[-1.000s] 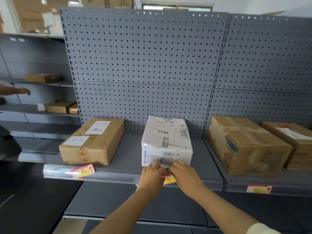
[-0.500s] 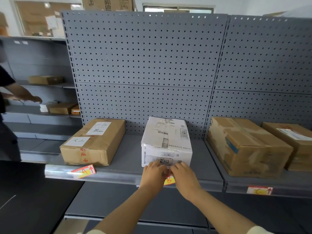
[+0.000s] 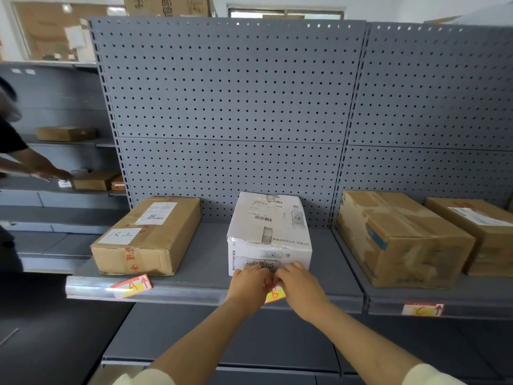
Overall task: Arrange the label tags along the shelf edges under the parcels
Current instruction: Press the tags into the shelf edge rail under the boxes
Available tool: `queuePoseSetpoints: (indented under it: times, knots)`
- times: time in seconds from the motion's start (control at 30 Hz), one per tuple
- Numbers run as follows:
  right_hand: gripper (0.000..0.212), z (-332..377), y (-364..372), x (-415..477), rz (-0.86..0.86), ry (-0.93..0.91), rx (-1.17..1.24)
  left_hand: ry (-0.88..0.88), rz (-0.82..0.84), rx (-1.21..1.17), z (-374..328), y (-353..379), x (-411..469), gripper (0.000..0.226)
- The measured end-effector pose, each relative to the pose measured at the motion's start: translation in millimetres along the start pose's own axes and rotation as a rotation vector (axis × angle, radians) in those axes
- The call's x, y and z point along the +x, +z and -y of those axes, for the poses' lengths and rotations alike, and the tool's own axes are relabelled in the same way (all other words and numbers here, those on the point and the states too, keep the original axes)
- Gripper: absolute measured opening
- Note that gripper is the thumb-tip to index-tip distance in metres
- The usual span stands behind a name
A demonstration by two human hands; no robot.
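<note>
A yellow and red label tag marked B (image 3: pixel 274 294) sits at the grey shelf edge (image 3: pixel 194 293) below the white parcel (image 3: pixel 268 232). My left hand (image 3: pixel 248 284) and my right hand (image 3: pixel 298 283) pinch the tag's top from either side, covering most of it. A tilted tag marked A (image 3: pixel 133 285) sticks in the edge strip under the brown parcel (image 3: pixel 148 236) on the left. A tag marked C (image 3: pixel 422 309) lies flat in the right shelf's edge under a brown box (image 3: pixel 399 237).
Another brown box (image 3: pixel 483 232) stands at the far right. Grey pegboard (image 3: pixel 230 107) backs the shelf. On the left, another person's arm (image 3: pixel 36 168) reaches toward small boxes (image 3: pixel 95 180) on a neighbouring shelf. A lower shelf (image 3: pixel 222 343) lies under my forearms.
My hands stay on tag B, shifting only slightly. The other person's arm at left has reached further right toward the small boxes.
</note>
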State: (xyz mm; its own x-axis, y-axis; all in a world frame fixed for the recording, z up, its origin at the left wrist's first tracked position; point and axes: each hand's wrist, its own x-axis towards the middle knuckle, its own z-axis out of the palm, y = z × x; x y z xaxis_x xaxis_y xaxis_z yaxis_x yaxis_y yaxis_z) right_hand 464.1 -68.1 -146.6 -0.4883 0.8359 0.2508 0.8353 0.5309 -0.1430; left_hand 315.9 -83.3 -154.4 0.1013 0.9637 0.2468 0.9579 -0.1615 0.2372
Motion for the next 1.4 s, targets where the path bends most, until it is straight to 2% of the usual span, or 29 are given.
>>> queuePoseSetpoints:
  times: [0.17, 0.33, 0.5, 0.73, 0.9, 1.1, 1.4]
  knots:
    - [0.018, 4.6, 3.0, -5.0, -0.047, 0.011, 0.059, 0.06, -0.019, 0.06, 7.5, -2.1, 0.1, 0.02]
    - [0.025, 8.6, 5.0, -6.2, -0.042, -0.098, -0.049, 0.096, -0.065, 0.131, 11.4, 1.6, -8.5, 0.017]
    - [0.025, 10.1, 6.0, -8.5, -0.018, -0.106, -0.14, 0.134, -0.049, 0.171, 22.3, 9.0, -22.9, 0.031]
    - [0.036, 9.5, 8.6, -15.5, 0.0, -0.181, -0.18, 0.138, -0.048, 0.197, 30.3, 6.3, -36.9, 0.039]
    - [0.036, 11.4, 10.2, -16.8, 0.012, -0.168, -0.168, 0.212, -0.042, 0.221, 32.0, 12.0, -40.9, 0.046]
    - [0.043, 11.8, 11.7, -19.0, -0.008, -0.135, -0.103, 0.201, -0.044, 0.226, 31.9, 17.6, -42.1, 0.053]
    - [0.036, 14.2, 17.3, -20.7, -0.008, -0.092, 0.018, 0.132, -0.054, 0.175, 27.1, 20.2, -45.4, 0.041]
